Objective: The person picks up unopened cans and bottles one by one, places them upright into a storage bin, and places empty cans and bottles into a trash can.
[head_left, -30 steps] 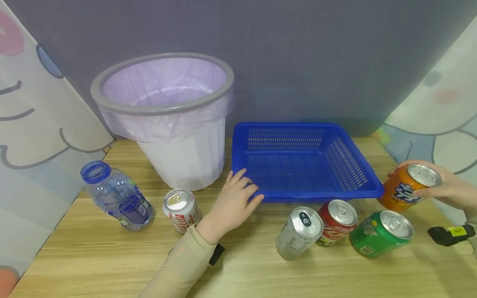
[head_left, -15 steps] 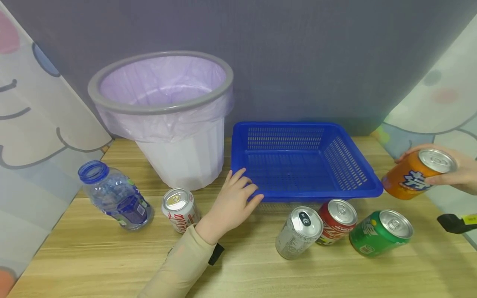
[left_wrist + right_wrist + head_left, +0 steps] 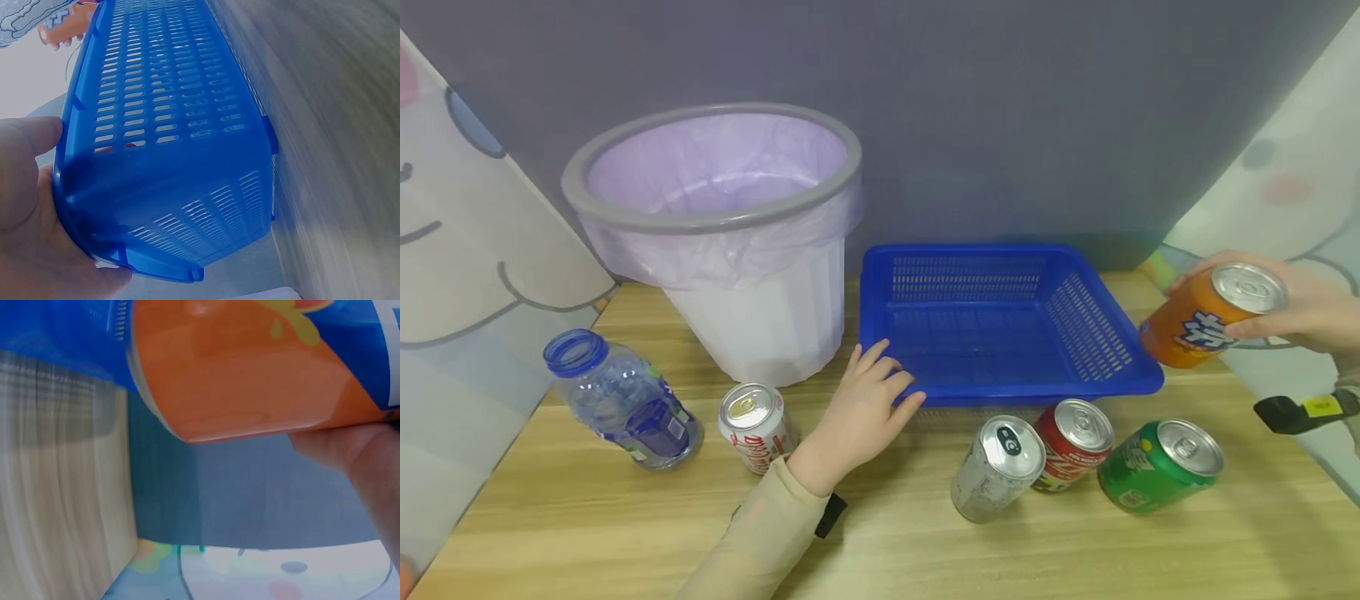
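Note:
My right hand (image 3: 1311, 304) grips an orange soda can (image 3: 1183, 329), raised and tilted beside the right end of the blue plastic basket (image 3: 1045, 392). The right wrist view has the can's lower side (image 3: 244, 381) up close, overlapping a blue corner of the basket. At the basket's front left corner, my left hand (image 3: 853, 408) holds the rim. The left wrist view has its thumb (image 3: 44, 134) on one side of that rim and fingers on the other. A silver can (image 3: 988, 479), a red can (image 3: 1067, 454) and a green can (image 3: 1153, 471) stand before the basket.
A white bin (image 3: 775, 333) lined with a purple bag stands left of the basket. In front of it are a white cola can (image 3: 756, 437) and an uncapped clear bottle (image 3: 625, 408). A grey panel (image 3: 1000, 125) rises behind the wooden table (image 3: 887, 550).
The orange can in my right hand has risen from low by the green can to beside the basket's right rim. My left hand keeps its place on the basket. The head view shifts slightly.

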`<state>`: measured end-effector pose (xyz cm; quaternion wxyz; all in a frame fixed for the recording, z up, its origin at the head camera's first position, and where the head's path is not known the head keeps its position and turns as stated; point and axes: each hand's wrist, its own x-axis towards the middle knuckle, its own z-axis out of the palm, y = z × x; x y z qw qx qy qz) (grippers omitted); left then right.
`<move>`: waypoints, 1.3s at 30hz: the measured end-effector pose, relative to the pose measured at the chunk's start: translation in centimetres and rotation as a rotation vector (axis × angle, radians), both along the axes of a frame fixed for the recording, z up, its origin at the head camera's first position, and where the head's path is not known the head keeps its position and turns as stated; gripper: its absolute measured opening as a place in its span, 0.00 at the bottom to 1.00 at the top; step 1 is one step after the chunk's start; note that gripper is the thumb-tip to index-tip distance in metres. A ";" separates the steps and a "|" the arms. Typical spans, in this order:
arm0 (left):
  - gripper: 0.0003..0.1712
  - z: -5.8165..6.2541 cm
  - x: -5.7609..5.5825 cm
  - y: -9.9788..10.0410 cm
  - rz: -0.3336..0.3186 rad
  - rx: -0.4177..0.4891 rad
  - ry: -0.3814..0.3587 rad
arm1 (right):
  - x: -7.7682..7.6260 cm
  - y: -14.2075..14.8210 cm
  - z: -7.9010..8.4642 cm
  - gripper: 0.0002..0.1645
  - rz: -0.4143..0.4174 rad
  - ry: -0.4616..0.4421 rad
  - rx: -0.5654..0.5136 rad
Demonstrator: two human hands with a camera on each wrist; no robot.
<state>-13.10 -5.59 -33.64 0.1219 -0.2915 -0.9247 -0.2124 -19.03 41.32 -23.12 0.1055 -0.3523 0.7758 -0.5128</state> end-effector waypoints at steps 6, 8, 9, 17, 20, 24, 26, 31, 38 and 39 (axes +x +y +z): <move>0.16 -0.1 0.0 -0.2 0.009 -0.003 0.012 | -1.0 -2.5 0.8 0.38 -0.014 -0.017 -0.001; 0.16 -0.2 -0.1 -0.2 0.011 0.001 0.011 | -1.2 -3.5 1.0 0.36 -0.041 -0.007 0.034; 0.16 -0.2 -0.1 -0.2 0.013 0.001 0.011 | -1.4 -4.0 1.1 0.36 -0.026 -0.010 0.026; 0.16 -0.3 -0.1 -0.4 0.014 0.005 0.023 | -2.7 -6.4 0.9 0.35 0.012 -0.003 0.024; 0.16 -0.4 -0.1 -0.5 0.018 0.008 0.022 | -2.9 -7.6 0.8 0.34 -0.112 0.033 0.132; 0.16 -0.4 0.0 -0.6 0.014 0.012 0.022 | -3.3 -8.9 0.6 0.32 -0.225 0.023 0.219; 0.16 -0.4 0.0 -0.6 0.008 0.015 0.025 | -3.5 -9.4 0.5 0.31 -0.260 0.001 0.226; 0.16 -0.3 0.0 -0.7 0.013 0.019 0.035 | -4.3 -10.8 0.3 0.29 -0.323 -0.018 0.234; 0.15 -0.4 0.1 -0.7 0.024 0.012 0.041 | -5.5 -12.0 -0.6 0.29 -0.326 -0.029 0.222; 0.16 -0.4 0.1 -0.7 0.024 0.012 0.041 | -5.7 -12.1 -0.8 0.29 -0.323 -0.026 0.206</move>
